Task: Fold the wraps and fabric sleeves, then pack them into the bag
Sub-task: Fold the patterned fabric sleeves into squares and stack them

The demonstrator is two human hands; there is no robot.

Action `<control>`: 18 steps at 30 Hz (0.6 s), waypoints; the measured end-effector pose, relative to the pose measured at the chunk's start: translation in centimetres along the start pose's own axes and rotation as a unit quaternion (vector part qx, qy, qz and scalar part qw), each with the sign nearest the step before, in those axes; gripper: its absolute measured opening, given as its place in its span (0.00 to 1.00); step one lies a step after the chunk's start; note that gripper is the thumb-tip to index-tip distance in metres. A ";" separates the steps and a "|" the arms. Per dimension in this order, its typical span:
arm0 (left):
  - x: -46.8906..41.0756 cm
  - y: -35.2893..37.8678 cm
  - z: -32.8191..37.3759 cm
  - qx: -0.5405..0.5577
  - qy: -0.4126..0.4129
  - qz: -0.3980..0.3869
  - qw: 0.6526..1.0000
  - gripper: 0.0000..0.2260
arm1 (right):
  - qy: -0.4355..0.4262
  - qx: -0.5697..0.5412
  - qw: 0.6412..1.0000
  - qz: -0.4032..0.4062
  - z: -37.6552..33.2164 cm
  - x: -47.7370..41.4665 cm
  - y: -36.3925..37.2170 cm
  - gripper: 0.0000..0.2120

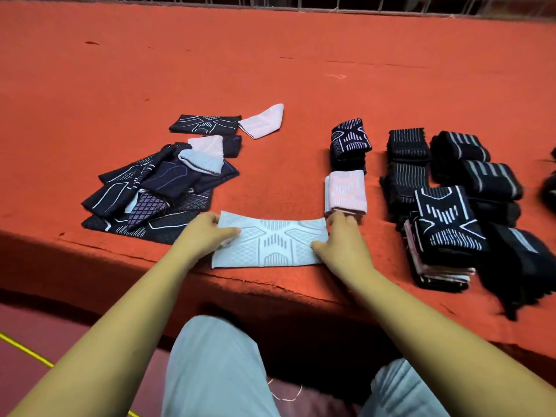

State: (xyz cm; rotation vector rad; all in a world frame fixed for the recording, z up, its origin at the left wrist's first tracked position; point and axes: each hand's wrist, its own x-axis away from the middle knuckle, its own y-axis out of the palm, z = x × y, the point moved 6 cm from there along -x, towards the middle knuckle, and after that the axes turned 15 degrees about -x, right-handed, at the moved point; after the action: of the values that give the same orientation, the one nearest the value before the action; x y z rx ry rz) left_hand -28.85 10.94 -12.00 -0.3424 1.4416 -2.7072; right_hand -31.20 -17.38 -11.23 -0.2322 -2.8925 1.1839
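A light grey patterned fabric sleeve point(270, 243) lies flat near the front edge of the orange table point(270, 70). My left hand point(207, 233) pinches its left end, thumb on top. My right hand point(340, 239) pinches its right end the same way. To the left lies a loose pile of unfolded dark sleeves point(150, 191) with a few pale ones on it. A folded pink sleeve point(346, 191) and a folded dark sleeve point(349, 142) sit just beyond my right hand. No bag is in view.
Stacks of folded dark wraps and sleeves point(445, 206) fill the right side of the table. A dark flat sleeve point(204, 124) and a pale one point(264, 120) lie further back. A wire fence point(391, 3) runs behind the table. My knees are below the table edge.
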 end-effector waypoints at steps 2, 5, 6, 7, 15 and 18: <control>0.1 -0.2 0.1 -0.077 0.015 -0.022 0.997 0.14 | -0.098 0.054 0.994 0.018 -2.0 1.1 0.3 0.17; 0.5 -0.9 0.1 -0.093 0.013 0.006 0.996 0.18 | -0.178 -0.017 0.982 -0.057 -3.7 1.8 2.3 0.14; 0.5 -1.0 0.3 -0.042 0.022 0.026 0.999 0.18 | -0.191 -0.035 0.976 -0.100 -4.0 2.0 3.2 0.14; 0.8 -1.2 0.8 0.037 0.040 0.042 0.998 0.17 | -0.199 -0.042 0.969 -0.141 -4.1 2.1 4.1 0.15; 3.3 1.3 3.4 0.073 0.295 0.034 0.952 0.13 | -0.058 -0.272 0.951 -0.135 -2.2 0.7 4.8 0.09; 3.3 3.4 3.3 0.046 0.318 -0.002 0.947 0.19 | 0.027 -0.391 0.913 -0.114 -1.7 0.3 4.7 0.15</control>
State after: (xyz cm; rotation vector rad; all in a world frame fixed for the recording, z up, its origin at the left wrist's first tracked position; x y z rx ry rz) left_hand -31.48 5.88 -12.47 0.5928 1.3961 -3.0215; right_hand -30.73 -12.88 -13.32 0.0786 -3.0548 -0.0575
